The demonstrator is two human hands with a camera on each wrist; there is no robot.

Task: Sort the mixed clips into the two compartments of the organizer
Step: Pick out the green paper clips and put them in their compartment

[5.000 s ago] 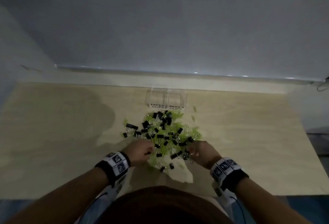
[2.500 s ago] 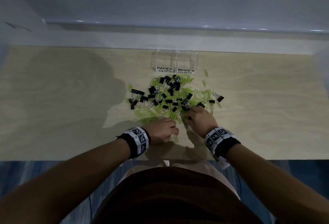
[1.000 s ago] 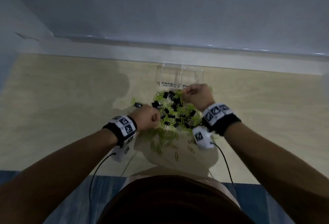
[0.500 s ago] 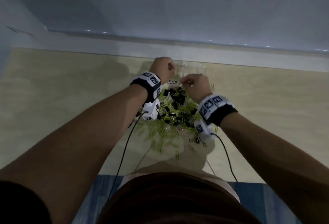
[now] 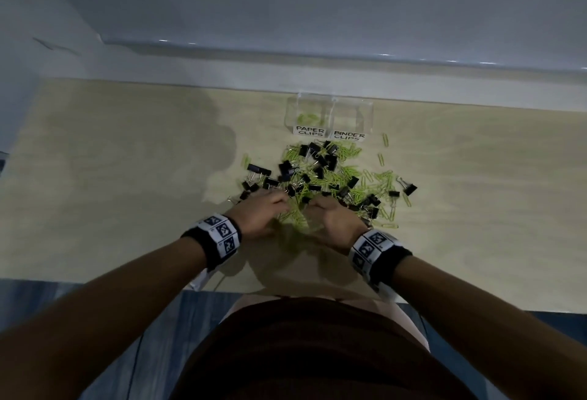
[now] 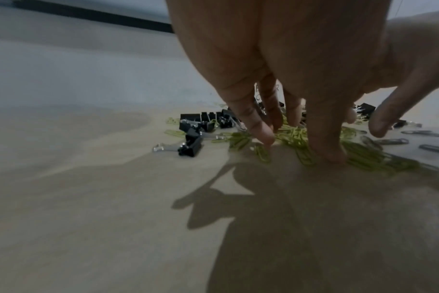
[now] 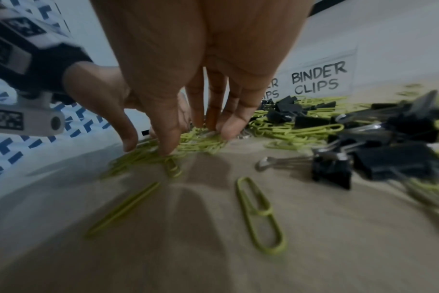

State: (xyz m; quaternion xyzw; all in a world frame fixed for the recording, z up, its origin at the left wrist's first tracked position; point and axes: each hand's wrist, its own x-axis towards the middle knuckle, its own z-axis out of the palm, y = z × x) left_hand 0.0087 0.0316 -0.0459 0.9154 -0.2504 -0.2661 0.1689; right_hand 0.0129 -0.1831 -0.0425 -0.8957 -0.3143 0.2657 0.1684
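On the wooden counter (image 5: 127, 177), your clear organizer (image 5: 328, 114) stands at the far edge, labels facing you so each heap has a marked home. The mixed clips (image 5: 327, 174) lie spread just before it. Your left hand (image 5: 259, 214) and right hand (image 5: 333, 218) press loosely spread fingertips (image 7: 168, 146) onto green paper clips, apparently raking them together.

Bare table (image 5: 111, 202) lies wide across the frame's left and right. At centre, the clip pile (image 5: 324, 174) crowds right up against the organizer (image 5: 330, 114), blocking its front.
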